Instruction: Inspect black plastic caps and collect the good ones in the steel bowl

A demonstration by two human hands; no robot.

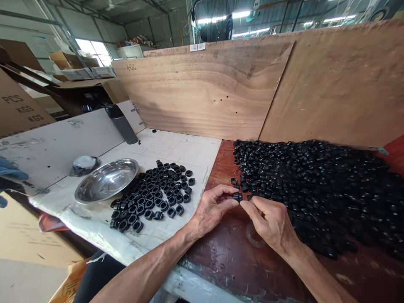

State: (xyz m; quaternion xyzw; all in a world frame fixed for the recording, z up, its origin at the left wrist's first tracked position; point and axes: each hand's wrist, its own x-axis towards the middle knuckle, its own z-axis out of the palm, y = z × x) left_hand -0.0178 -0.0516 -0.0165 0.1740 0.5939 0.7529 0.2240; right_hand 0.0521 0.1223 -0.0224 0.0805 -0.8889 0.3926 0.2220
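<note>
Between the thumb and fingers of my left hand is a small black plastic ring, held above the red-brown board. My right hand is closed in a pinch right beside it, its fingertips at the ring's right side. Whatever those fingertips may hold is hidden. A big heap of black plastic parts spreads behind and to the right of my hands. To the left, many similar black rings lie in a loose group on the white surface, several with their openings facing up.
A shallow steel bowl touches the left group of rings. Beyond it stand a dark bottle and a small wrapped bundle. Tall wooden panels close off the back; a low white panel bounds the left. Cardboard boxes are stacked outside.
</note>
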